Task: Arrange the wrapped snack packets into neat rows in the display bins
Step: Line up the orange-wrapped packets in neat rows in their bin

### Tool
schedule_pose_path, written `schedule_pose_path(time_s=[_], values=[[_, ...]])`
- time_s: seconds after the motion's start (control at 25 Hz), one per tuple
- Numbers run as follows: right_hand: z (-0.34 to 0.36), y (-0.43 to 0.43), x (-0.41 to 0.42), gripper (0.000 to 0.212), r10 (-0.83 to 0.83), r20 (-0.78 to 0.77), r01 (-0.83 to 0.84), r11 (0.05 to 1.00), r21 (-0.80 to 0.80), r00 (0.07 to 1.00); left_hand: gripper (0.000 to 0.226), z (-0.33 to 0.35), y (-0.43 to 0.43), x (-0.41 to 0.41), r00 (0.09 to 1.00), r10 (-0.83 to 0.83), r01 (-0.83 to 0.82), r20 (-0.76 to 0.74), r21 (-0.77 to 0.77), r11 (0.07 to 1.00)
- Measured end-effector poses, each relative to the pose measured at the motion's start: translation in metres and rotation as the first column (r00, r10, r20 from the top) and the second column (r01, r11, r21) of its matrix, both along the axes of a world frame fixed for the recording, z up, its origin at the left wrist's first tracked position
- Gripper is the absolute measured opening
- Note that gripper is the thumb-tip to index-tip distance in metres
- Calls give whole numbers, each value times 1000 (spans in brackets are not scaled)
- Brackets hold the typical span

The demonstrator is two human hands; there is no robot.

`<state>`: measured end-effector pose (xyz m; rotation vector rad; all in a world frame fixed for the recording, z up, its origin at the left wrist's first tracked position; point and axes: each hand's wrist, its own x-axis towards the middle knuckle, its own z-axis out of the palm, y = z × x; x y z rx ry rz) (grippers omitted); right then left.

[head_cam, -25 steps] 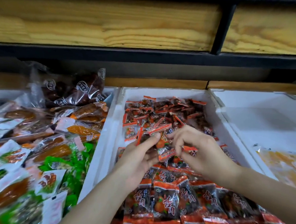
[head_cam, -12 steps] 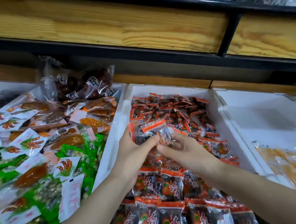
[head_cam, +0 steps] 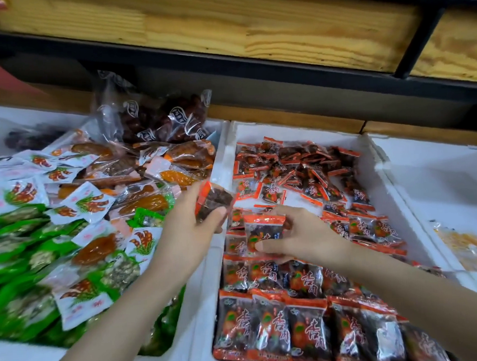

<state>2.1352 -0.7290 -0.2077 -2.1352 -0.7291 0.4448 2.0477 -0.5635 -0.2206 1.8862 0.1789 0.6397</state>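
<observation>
Under a wooden shelf (head_cam: pixel 222 22), a packet (head_cam: pixel 264 231) sits pinched face-up in the right hand (head_cam: pixel 305 240) at mid-bin, likely to extend the neat rows (head_cam: pixel 291 330) at 6 o'clock from the loose heap (head_cam: pixel 295 165) at 12, while the left hand (head_cam: pixel 190 233) grips a spare (head_cam: pixel 213 202) at 9 o'clock over the bin (head_cam: pixel 225 158) wall, seemingly queued next.

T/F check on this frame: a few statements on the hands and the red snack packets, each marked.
1. The left hand holds a dark packet with red ends. True.
2. The right hand is empty. False: it pinches a red-topped packet.
3. The near packets in the middle bin lie in rows. True.
4. The far packets are rowed too. False: they lie in a loose heap.
</observation>
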Motion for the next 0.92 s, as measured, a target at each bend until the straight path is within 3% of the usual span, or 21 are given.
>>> schedule_pose_path(time_s=[0.08,0.24,0.32,0.44,0.6,0.68,0.72,0.76,0.8,0.84,0.92], values=[[-11,10,-1,50,7,48,-2,994,-107,999,37,0,8,-7,1000,24,-24,6,12,1000],[-27,24,-3,28,58,38,-50,980,-193,998,30,-5,14,-13,999,33,-33,-10,31,999],[-29,25,-1,35,96,50,-76,948,-310,994,27,-5,17,-15,999,38,-37,-9,15,999],[-28,28,3,43,136,3,-128,934,-333,991,27,-4,17,-15,999,49,-49,-17,26,998],[-28,29,1,42,285,247,-144,872,-468,926,28,-6,11,-10,999,52,-52,9,2,999],[-25,28,-2,37,245,374,-85,914,-396,894,28,-9,9,-5,999,25,-26,47,26,999],[-22,27,-4,31,148,359,-49,962,-270,922,30,-10,8,-3,997,4,-7,73,45,999],[-14,26,-6,29,19,217,-1,997,-81,976,33,-10,6,0,995,-25,19,94,70,997],[-5,25,-7,36,-51,-41,55,993,109,998,36,-10,3,4,993,-57,45,107,108,993],[5,22,-6,43,-29,-284,99,967,236,958,39,-9,-1,7,990,-86,68,116,155,986],[18,11,-2,37,35,-467,136,935,327,884,47,-9,-7,15,978,-167,132,124,251,959]])
